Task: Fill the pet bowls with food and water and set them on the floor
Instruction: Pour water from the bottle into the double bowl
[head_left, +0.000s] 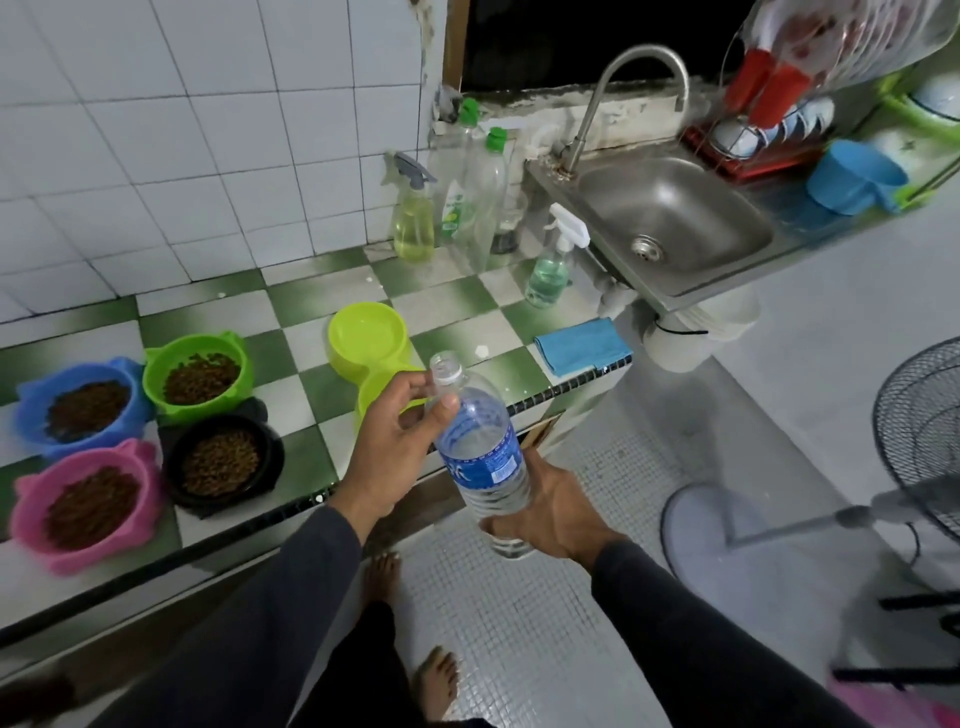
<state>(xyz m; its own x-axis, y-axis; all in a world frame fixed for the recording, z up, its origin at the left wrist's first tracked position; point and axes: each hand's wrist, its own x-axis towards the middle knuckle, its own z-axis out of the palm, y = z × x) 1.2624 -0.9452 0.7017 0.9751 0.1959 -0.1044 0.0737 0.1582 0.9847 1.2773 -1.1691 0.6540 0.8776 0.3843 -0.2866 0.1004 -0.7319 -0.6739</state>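
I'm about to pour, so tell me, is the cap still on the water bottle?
Off. The water bottle shows a bare threaded neck, open at the top. The left hand grips near the neck; the right hand holds the base.

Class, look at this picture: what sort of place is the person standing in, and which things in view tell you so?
Most likely a home kitchen. A steel sink with a tap sits in a tiled counter, a dish rack with dishes stands beside it, and cleaning bottles line the tiled wall.

head: worn on head | faces forward-down | close over hands (467, 467) | single view
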